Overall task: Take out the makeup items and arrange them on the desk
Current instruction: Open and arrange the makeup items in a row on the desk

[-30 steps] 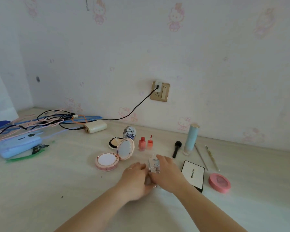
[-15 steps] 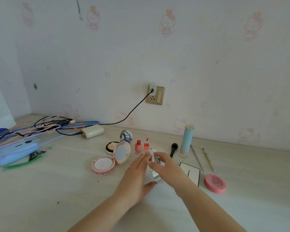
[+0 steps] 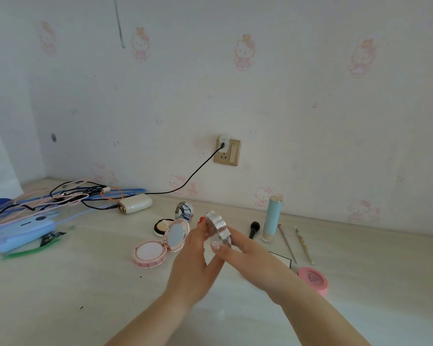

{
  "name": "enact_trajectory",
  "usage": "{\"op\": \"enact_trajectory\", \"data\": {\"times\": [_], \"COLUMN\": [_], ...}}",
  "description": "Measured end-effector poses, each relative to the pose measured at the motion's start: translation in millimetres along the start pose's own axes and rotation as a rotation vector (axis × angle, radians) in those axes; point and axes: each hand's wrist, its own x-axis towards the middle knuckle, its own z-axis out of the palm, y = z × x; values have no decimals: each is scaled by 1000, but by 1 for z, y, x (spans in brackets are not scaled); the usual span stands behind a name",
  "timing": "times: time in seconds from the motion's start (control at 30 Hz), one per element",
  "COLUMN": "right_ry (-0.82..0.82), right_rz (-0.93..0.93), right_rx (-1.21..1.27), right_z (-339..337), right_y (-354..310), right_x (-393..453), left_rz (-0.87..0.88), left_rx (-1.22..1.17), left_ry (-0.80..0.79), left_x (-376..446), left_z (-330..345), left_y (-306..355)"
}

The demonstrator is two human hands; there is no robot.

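A silvery scalloped compact (image 3: 218, 227) is held up on edge above the desk between both hands. My right hand (image 3: 245, 255) grips it from the right, thumb on its lower rim. My left hand (image 3: 196, 255) touches its left side with fingers spread. On the desk (image 3: 60, 283) lie an open pink cushion compact (image 3: 158, 248), a small round powder compact (image 3: 161, 227), a round mirror case (image 3: 184, 211), a black brush (image 3: 254, 229), a tall light-blue tube (image 3: 271, 218), two thin sticks (image 3: 295, 244), a white card box (image 3: 284, 262) and a pink blush pot (image 3: 313, 279).
A tangle of cables and coloured hangers (image 3: 60, 196) lies at the left back, with a white power bank (image 3: 135, 206) wired to the wall socket (image 3: 226, 151). A blue pouch (image 3: 20, 232) sits at the far left. The wall stands close behind the items.
The silvery compact has been lifted from low near the desk to higher up and turned on edge. Both hands rose with it, and the view tilted upward.
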Motion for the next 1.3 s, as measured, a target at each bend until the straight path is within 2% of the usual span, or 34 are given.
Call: {"op": "enact_trajectory", "data": {"times": [0.17, 0.23, 0.33, 0.73, 0.9, 1.1, 1.23, 1.3], "right_ry": [55, 94, 168, 242, 337, 347, 333, 338], "right_rz": [-45, -58, -85, -154, 63, 307, 340, 312], "right_rx": [-51, -58, -64, -330, -101, 152, 116, 42], "right_z": [5, 5, 4, 17, 3, -1, -2, -2], "right_y": [14, 19, 20, 17, 20, 45, 56, 57], "right_x": [3, 4, 3, 2, 6, 20, 29, 34], "left_rz": [-298, -381, -414, -461, -590, -712, -644, -525], "left_rx": [-503, -614, -701, -622, -616, -646, -580, -338], "left_ry": [-48, -61, -60, -4, -31, -58, -49, -126], "left_x": [-1, -1, 0, -3, -3, -6, -10, -11], "left_z": [3, 4, 6, 12, 5, -7, -18, -23], "left_y": [25, 31, 32, 32, 24, 11, 5, -1]}}
